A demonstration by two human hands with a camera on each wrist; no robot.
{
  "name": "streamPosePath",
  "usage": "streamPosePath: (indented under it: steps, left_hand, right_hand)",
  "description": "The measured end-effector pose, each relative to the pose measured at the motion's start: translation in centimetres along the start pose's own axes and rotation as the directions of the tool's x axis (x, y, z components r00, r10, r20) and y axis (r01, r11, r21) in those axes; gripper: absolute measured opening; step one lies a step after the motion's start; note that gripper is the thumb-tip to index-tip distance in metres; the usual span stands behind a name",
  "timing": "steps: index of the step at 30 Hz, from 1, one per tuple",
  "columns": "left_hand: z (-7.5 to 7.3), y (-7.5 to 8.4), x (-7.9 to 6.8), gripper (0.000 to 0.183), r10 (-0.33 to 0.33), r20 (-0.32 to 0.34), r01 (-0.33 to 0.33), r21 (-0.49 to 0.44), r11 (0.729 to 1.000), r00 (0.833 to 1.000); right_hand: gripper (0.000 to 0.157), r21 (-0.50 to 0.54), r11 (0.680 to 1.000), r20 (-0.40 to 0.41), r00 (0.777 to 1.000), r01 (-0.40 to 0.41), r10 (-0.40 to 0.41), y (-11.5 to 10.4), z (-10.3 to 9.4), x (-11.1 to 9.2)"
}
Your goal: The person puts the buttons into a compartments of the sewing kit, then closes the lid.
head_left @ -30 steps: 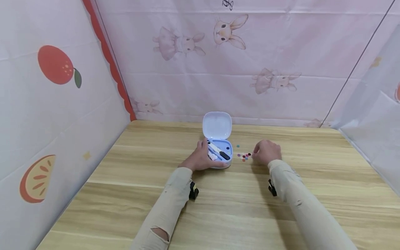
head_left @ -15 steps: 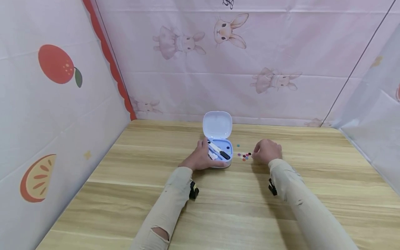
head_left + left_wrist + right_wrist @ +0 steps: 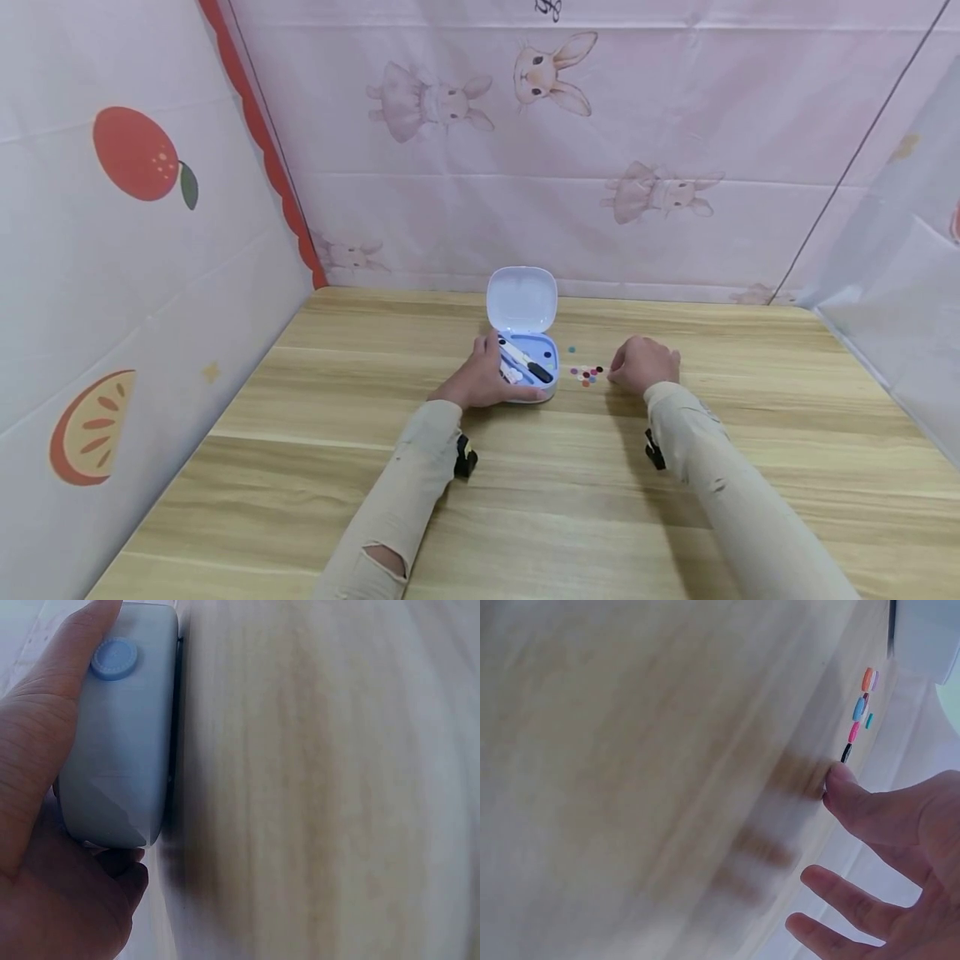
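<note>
Hugging the box (image 3: 124, 750): left grip (image 3: 481, 379). Right of it, right grip (image 3: 647, 365) is half-curling by discs (image 3: 586, 376), can't tell if holding any. Likely light, slippery; pinch rims.

The place looks booth-like, its exact kind unclear: a wood-grain surface (image 3: 547, 500) bordered by a pink rabbit-print sheet (image 3: 517, 183) behind and a white fruit-print sheet (image 3: 165, 283) on the left

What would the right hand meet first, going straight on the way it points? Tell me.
Probably the black disc, nearest of the small colored discs beside the right hand; depth is hard to judge, so it might pass above.
</note>
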State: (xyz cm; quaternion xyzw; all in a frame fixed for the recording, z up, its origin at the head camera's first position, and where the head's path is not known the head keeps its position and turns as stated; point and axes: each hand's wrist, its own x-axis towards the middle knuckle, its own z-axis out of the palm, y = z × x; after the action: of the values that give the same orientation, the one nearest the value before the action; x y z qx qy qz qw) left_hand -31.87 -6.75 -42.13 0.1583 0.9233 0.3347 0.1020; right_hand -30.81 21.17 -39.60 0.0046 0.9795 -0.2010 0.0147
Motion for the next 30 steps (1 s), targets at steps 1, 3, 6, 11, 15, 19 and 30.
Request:
streamPosePath:
  steps: [1, 3, 6, 11, 15, 19, 30]
  left_hand:
    - [0.00, 0.00, 0.00, 0.139, 0.001, 0.000, -0.001, -0.001, 1.000, 1.000]
    - [0.01, 0.00, 0.00, 0.139, 0.002, -0.001, -0.002, -0.003, 1.000, 1.000]
    - [-0.02, 0.01, -0.05, 0.139, 0.001, -0.001, -0.001, -0.001, 1.000, 1.000]
    - [-0.03, 0.05, -0.09, 0.138, 0.000, -0.004, 0.000, -0.004, 1.000, 1.000]
    - [0.01, 0.08, -0.03, 0.138, -0.007, -0.004, 0.007, -0.001, 1.000, 1.000]
    - [0.01, 0.10, 0.01, 0.139, -0.014, -0.007, 0.014, 0.007, 1.000, 1.000]
    - [0.00, -0.04, -0.11, 0.139, 0.002, 0.002, -0.002, -0.002, 1.000, 1.000]
  right_hand:
    - [0.005, 0.001, 1.000, 0.001, 1.000, -0.002, 0.002, 0.06, 0.01, 0.02]
    - [0.004, -0.001, 1.000, 0.002, 1.000, -0.004, 0.004, 0.11, 0.01, 0.02]
    - [0.004, -0.006, 1.000, 0.004, 1.000, -0.005, 0.005, 0.15, 0.05, 0.05]
    - [0.005, -0.023, 1.000, 0.008, 1.000, -0.006, 0.006, 0.14, 0.10, 0.13]
    - [0.004, -0.039, 0.999, -0.002, 1.000, 0.001, -0.001, 0.22, 0.17, 0.20]
    - [0.003, -0.041, 0.999, -0.020, 1.000, 0.009, -0.010, 0.22, 0.27, 0.26]
    - [0.005, -0.039, 0.999, -0.024, 0.999, 0.025, -0.026, 0.30, 0.57, 0.28]
